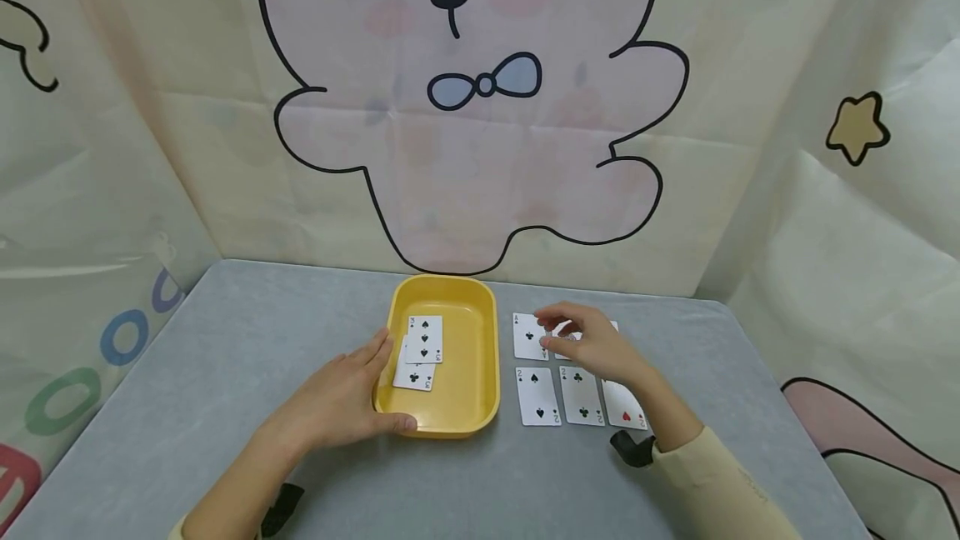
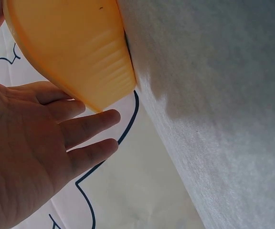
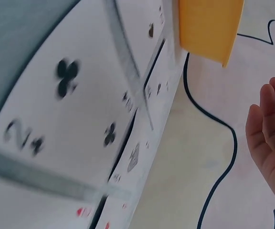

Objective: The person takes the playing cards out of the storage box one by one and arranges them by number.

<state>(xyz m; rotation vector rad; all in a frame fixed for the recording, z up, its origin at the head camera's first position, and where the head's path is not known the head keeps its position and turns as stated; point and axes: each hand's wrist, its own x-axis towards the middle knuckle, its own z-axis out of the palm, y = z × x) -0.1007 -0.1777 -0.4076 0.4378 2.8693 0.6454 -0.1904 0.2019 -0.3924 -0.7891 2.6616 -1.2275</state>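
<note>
My left hand [image 1: 348, 394] rests against the left side of a yellow tray [image 1: 472, 390], fingers along its wall and thumb at the near rim. Inside the tray a three of spades [image 1: 425, 340] overlaps another black three [image 1: 415, 378]. Over the upper row of playing cards hovers my right hand [image 1: 588, 344], fingers loosely bent with nothing between them. It partly covers that row, beside an ace of clubs [image 1: 528, 338]. Nearer me lie a two of spades [image 1: 537, 407], a two of clubs [image 3: 87, 109] and a two of hearts [image 1: 622, 408], partly under the wrist.
A grey cloth covers the table [image 1: 450, 490]. Behind it hangs a cream curtain [image 1: 750, 48] printed with a bear, and more printed sheets flank both sides. Black straps [image 1: 633, 448] circle the wrists.
</note>
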